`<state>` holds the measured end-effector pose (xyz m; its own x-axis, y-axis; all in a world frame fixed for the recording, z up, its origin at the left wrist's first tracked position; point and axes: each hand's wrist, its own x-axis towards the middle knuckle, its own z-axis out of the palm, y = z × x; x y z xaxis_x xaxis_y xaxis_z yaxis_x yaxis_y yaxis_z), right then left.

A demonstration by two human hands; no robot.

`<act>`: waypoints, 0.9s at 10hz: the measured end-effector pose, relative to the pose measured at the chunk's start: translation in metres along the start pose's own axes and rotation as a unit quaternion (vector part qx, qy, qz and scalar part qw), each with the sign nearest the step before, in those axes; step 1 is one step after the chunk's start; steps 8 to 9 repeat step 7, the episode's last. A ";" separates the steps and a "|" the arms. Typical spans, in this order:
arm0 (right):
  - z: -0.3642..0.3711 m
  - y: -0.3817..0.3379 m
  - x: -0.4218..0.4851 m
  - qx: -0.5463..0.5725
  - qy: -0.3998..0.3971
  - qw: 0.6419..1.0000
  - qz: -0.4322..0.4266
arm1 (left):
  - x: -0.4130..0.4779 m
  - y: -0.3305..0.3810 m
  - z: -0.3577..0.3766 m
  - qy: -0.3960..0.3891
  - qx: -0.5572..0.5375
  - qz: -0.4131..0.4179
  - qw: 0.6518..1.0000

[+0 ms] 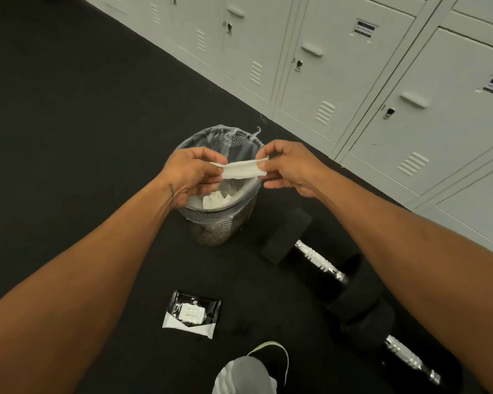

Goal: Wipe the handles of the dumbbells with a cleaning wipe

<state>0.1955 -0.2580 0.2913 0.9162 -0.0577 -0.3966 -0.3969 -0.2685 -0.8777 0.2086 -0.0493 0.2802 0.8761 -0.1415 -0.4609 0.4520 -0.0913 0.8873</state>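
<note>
- While the wipe [241, 169] is stretching out above the mesh bin [225, 226], the left hand [192, 173] is pinching one end and the right hand [285, 169] is pinching the other, both grasping it between thumb and fingertips.
- It is looking like an unfolding step, I'd say; pulling evenly from both ends and opening it flat should be giving a broad face to wrap around a grip.
- The two are keeping it taut and clear of the bin's clear liner [211, 136], which is worth holding to so it isn't dropping in.
- Inside the bin, several crumpled white wipes [215, 200] are lying at the bottom.
- The wipe packet [192, 314] is lying on the black floor [69, 123], its flap apparently closed.
- The near dumbbell [319, 258] is waiting just right of the bin, chrome handle bare; a second dumbbell [404, 356] is lying closer to the wearer, partly hidden by the right forearm.
</note>
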 end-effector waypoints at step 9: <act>0.043 -0.011 0.062 -0.135 0.003 0.991 0.002 | 0.035 -0.019 -0.060 0.070 0.103 -0.024 0.992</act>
